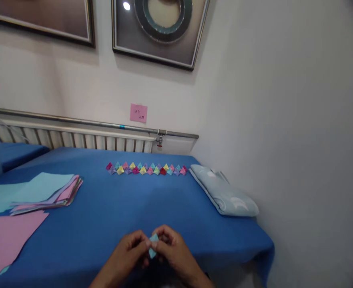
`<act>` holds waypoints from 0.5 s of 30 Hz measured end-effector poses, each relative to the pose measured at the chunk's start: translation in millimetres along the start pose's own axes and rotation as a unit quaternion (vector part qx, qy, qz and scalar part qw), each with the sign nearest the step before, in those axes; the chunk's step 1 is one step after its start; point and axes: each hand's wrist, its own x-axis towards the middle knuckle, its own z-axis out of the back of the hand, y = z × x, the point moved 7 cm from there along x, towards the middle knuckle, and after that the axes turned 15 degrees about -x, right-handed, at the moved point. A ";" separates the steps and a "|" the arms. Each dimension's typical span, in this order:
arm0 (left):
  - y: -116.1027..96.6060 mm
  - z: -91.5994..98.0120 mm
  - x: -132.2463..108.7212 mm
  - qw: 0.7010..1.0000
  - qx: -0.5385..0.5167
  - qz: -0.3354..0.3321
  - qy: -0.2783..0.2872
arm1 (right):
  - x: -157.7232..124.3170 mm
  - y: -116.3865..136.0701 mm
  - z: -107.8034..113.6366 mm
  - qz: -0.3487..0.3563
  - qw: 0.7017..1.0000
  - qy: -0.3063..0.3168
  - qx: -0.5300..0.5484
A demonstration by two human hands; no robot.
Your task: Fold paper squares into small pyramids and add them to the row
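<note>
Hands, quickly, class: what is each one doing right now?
Left hand: closed, pinching the small light-blue folded paper.
Right hand: closed on the same paper.

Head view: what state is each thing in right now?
Left hand: pinching the light blue paper piece.
Right hand: pinching it too.
Light blue paper piece: folded small, held above the blue cloth.
Folded paper shapes: lined up in a row.
Paper sheets: stacked flat, unfolded.
Pillow: lying flat.

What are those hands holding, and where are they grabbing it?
A small folded light-blue paper piece. The left hand and the right hand pinch it between their fingertips, one on each side, above the blue table.
</note>
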 end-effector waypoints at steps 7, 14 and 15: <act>5.9 16.0 11.7 0.997 0.005 0.031 -0.067 | 15.1 -9.0 1.2 -0.031 0.999 -0.010 -0.024; -27.2 26.8 6.1 0.908 0.327 -0.235 -0.117 | 39.8 -11.5 -4.5 -0.078 0.974 0.015 -0.212; -24.6 22.1 6.4 0.906 0.339 -0.241 -0.081 | 42.2 -10.0 -6.2 -0.074 0.968 0.022 -0.237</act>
